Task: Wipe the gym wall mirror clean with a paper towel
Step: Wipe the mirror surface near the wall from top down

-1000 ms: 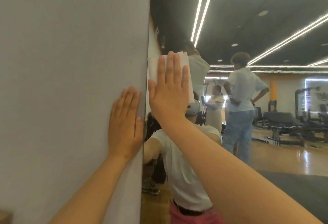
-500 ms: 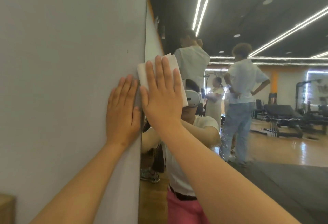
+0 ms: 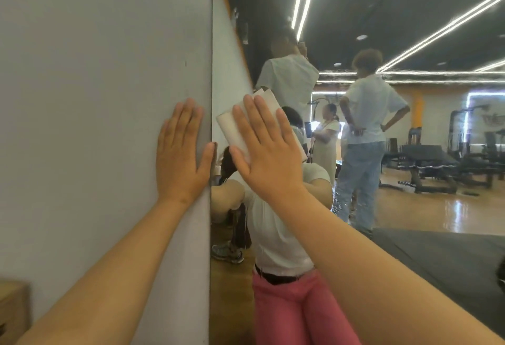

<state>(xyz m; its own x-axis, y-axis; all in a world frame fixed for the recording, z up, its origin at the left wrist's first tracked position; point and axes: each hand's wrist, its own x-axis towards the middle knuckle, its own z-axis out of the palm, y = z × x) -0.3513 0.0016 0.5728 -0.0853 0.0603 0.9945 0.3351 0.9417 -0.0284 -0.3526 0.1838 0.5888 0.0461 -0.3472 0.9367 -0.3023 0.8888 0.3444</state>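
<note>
The right hand (image 3: 269,153) is pressing a folded paper towel (image 3: 235,128) flat on the mirror (image 3: 355,16), fingers spread wide. The left hand (image 3: 181,153) is lying open on the grey wall (image 3: 95,71).

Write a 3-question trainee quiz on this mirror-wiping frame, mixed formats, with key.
1. True or false: the right hand presses the folded white paper towel flat against the wall mirror.
2. Multiple choice: the left hand rests on A) the mirror glass, B) the plain grey wall panel beside the mirror's edge, C) the paper towel.
3. Fill in: the fingers of both hands are ____ (curled / spread flat).

Key: 1 true; 2 B; 3 spread flat.
</note>
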